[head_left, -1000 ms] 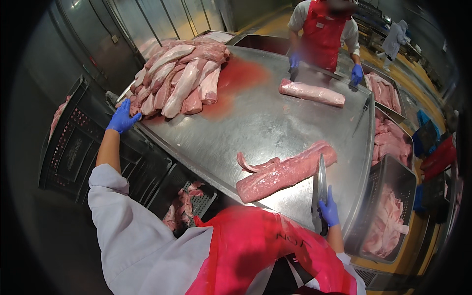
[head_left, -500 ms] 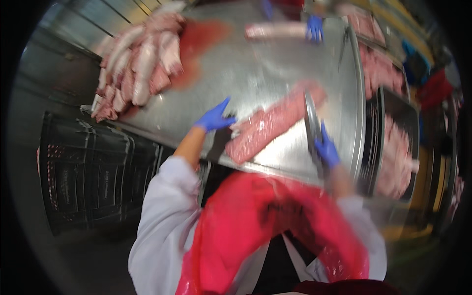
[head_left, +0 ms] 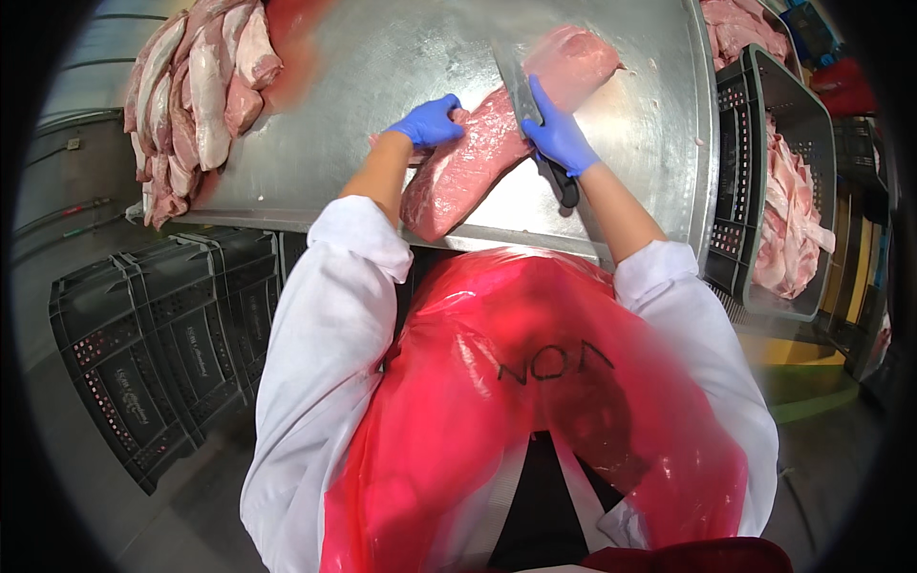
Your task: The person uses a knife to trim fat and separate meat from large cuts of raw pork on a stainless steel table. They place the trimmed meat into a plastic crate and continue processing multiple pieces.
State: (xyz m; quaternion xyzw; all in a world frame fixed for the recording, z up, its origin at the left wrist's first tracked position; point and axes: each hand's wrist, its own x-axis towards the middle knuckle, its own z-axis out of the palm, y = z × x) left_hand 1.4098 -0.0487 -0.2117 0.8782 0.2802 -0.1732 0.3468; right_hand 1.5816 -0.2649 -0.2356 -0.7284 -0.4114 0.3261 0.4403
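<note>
A long boneless pork loin, pink and glossy, lies diagonally on the steel table in front of me. My left hand, in a blue glove, is closed on the loin's left edge, where a thin flap of meat shows beneath it. In my right hand, also gloved in blue, is a knife with a black handle. Its blade lies across the upper part of the loin, and my index finger stretches along it. Whether the edge has entered the meat I cannot tell.
Several pale pieces of meat lie heaped on the steel table at the far left, beside a reddish wet patch. A dark crate with meat trimmings stands at the right. Black crates are at the lower left.
My right hand has brought the knife leftward onto the loin. My left hand has closed on the loin's edge. The view has shifted, and another person's gloved hand has left it.
</note>
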